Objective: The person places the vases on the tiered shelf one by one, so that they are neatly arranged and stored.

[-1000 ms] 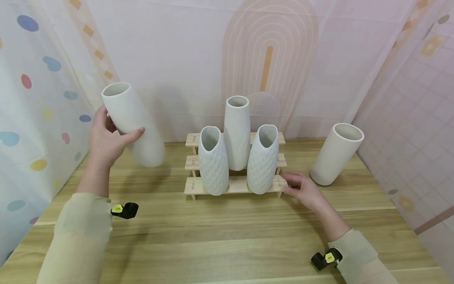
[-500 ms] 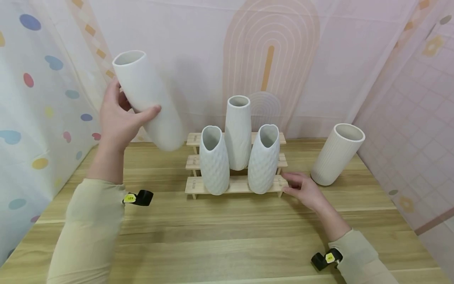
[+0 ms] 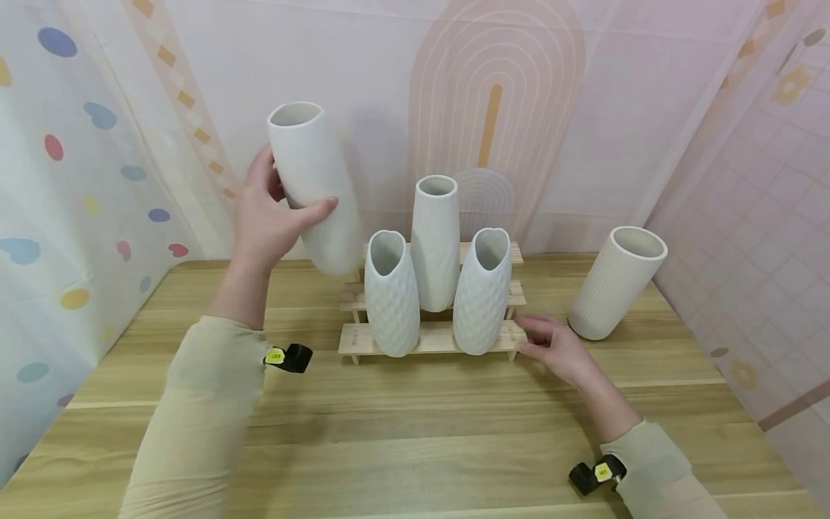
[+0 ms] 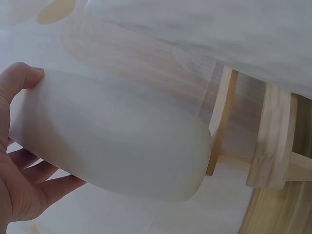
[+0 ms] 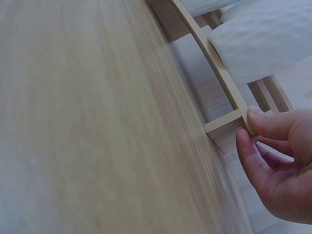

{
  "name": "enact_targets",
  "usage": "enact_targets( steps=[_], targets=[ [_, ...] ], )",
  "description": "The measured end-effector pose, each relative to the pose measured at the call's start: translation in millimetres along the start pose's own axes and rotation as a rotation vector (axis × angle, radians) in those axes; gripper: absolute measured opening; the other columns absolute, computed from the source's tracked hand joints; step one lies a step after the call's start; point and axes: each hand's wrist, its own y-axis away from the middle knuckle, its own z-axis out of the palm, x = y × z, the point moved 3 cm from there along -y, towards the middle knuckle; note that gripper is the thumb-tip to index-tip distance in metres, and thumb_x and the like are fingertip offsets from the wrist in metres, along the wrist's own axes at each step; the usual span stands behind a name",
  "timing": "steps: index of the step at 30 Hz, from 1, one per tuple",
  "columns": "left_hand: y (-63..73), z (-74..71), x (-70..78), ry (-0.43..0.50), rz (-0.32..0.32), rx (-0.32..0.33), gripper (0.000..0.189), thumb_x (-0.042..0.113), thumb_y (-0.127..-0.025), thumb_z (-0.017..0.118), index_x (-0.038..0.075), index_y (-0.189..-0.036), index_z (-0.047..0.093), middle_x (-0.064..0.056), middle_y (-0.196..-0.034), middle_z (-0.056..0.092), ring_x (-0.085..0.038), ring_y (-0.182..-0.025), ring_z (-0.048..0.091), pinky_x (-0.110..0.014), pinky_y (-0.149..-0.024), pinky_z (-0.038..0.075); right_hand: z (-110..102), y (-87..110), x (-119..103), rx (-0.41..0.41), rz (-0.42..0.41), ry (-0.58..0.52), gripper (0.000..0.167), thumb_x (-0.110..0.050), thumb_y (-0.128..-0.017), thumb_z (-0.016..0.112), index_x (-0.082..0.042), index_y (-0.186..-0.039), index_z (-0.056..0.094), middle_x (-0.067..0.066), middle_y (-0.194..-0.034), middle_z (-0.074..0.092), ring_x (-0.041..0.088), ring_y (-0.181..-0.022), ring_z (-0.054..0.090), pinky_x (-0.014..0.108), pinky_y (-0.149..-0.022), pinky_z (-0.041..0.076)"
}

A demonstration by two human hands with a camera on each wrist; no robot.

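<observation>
My left hand (image 3: 264, 220) grips a smooth white vase (image 3: 318, 176) around its side, thumb across the front. The vase is tilted, rim up and to the left, and its base overlaps the left end of the stand's top tier in the head view. In the left wrist view the vase (image 4: 122, 139) lies between thumb and fingers, base close to a wooden slat (image 4: 222, 122). My right hand (image 3: 560, 351) pinches the right end of the three-tier wooden stand's (image 3: 436, 337) lowest tier; the right wrist view shows thumb and fingertip on the board's corner (image 5: 246, 124).
Two dimpled white vases (image 3: 392, 303) with notched rims stand on the lowest tier, left and right. A taller white vase (image 3: 434, 245) stands behind them. A ribbed vase (image 3: 612, 285) is on the table (image 3: 415, 440) at right. Patterned curtains (image 3: 363, 72) hang behind.
My left hand has lifted the smooth vase and carried it rightward towards the stand, lowering it slightly over the last half second. The right hand stays at the stand's corner.
</observation>
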Motion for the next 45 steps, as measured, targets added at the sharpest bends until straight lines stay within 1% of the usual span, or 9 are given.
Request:
enact_targets(
  steps=[4,7,15,21,27,33,39,45],
  targets=[
    [-0.3,6.6,-2.0,0.001,-0.022,-0.013,0.081,0.021,-0.075,0.084,0.031,-0.145,0.045,-0.002,-0.132,0.055,-0.020,-0.110,0.056,-0.044,-0.092,0.050,0.3,0.5,-0.5,0.001,0.002,-0.001,0.045,-0.007,-0.092,0.071,0.008,-0.132,0.058,0.027,-0.133,0.053,0.033,-0.106,0.057,0.040,-0.088,0.049],
    [-1.0,10.2,-2.7,0.001,-0.021,-0.014,0.081,0.021,-0.074,0.085,0.031,-0.145,0.046,-0.002,-0.131,0.056,-0.020,-0.109,0.056,-0.044,-0.091,0.050,0.8,1.0,-1.0,0.001,0.003,-0.003,0.045,-0.007,-0.091,0.071,0.008,-0.132,0.058,0.027,-0.133,0.053,0.034,-0.106,0.057,0.040,-0.088,0.049],
    [-5.6,16.4,-2.6,-0.015,-0.018,-0.017,0.079,0.024,-0.075,0.084,0.032,-0.144,0.046,-0.003,-0.129,0.058,-0.019,-0.108,0.055,-0.045,-0.090,0.051,0.9,0.7,-1.2,0.011,-0.011,0.015,0.045,-0.007,-0.091,0.071,0.007,-0.132,0.058,0.027,-0.132,0.054,0.032,-0.105,0.057,0.037,-0.086,0.049],
    [-9.1,24.7,-1.9,-0.029,-0.015,-0.016,0.078,0.026,-0.074,0.084,0.032,-0.143,0.047,-0.002,-0.127,0.059,-0.018,-0.106,0.055,-0.042,-0.089,0.051,0.4,0.3,-0.8,0.011,-0.010,0.018,0.045,-0.008,-0.091,0.071,0.007,-0.132,0.058,0.027,-0.132,0.054,0.032,-0.105,0.057,0.039,-0.087,0.049],
    [-13.1,33.3,-1.0,-0.031,-0.006,-0.024,0.078,0.026,-0.074,0.084,0.029,-0.143,0.047,-0.001,-0.127,0.059,-0.018,-0.106,0.056,-0.042,-0.089,0.052,0.0,0.9,-0.6,0.013,-0.010,0.016,0.045,-0.008,-0.091,0.071,0.007,-0.132,0.058,0.027,-0.132,0.054,0.032,-0.106,0.056,0.038,-0.087,0.049],
    [-16.0,40.2,0.0,-0.026,-0.002,-0.038,0.082,0.024,-0.074,0.085,0.027,-0.145,0.045,0.000,-0.131,0.058,-0.019,-0.108,0.055,-0.040,-0.089,0.051,0.3,2.7,-1.7,0.006,-0.004,0.004,0.046,-0.008,-0.092,0.071,0.007,-0.133,0.057,0.027,-0.133,0.053,0.033,-0.106,0.056,0.040,-0.088,0.048],
    [-18.6,46.2,0.5,-0.008,0.018,-0.037,0.079,0.021,-0.074,0.084,0.023,-0.144,0.047,-0.002,-0.127,0.059,-0.018,-0.107,0.056,-0.037,-0.087,0.051,0.6,3.4,-2.0,0.007,-0.004,0.009,0.047,-0.009,-0.092,0.071,0.007,-0.133,0.057,0.027,-0.133,0.053,0.033,-0.106,0.056,0.041,-0.088,0.048],
    [-20.3,49.2,0.2,0.004,0.017,-0.043,0.081,0.021,-0.074,0.084,0.026,-0.146,0.045,0.001,-0.130,0.058,-0.018,-0.106,0.056,-0.036,-0.087,0.050,0.8,3.6,-2.7,0.006,-0.001,0.010,0.047,-0.010,-0.092,0.071,0.006,-0.134,0.057,0.027,-0.133,0.053,0.033,-0.106,0.057,0.040,-0.087,0.049]
  ],
)
